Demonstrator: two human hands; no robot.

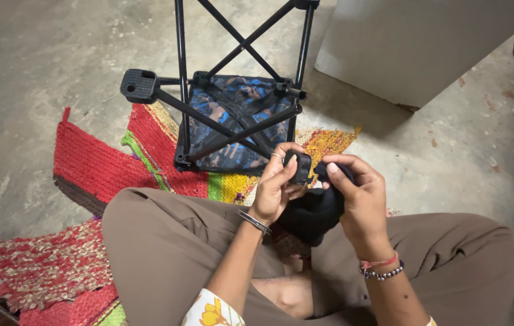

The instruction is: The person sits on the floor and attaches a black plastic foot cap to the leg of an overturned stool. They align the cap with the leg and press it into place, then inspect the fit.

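The small black plastic cap (301, 167) sits pinched in my left hand (278, 187), just in front of the upturned folding stool (233, 121); my left fingers are curled shut around it, thumb against its near face; my right hand (356, 193) is closed on a black strap end (329, 171) just beside the cap, and I cannot tell whether the two parts touch; a bundle of black fabric (314, 214) hangs below both hands, over my lap.

Beyond the cap the stool lies with its legs up, black crossed rods over a blue patterned seat; one leg ends in a square black foot (139, 84), far to the left of the cap; nothing stands between my hands and the stool; a pale box-like block (414, 42) stands to the right of the stool.

The cap's long axis runs roughly upright in the view, its top tilted slightly towards the stool; which end is the open one I cannot make out.

Under the stool lies a woven rag rug (94, 163) in red, green and yellow; it rests on a bare grey concrete floor (40, 54), stained and dusty; my brown trousers (166, 241) fill the near edge.
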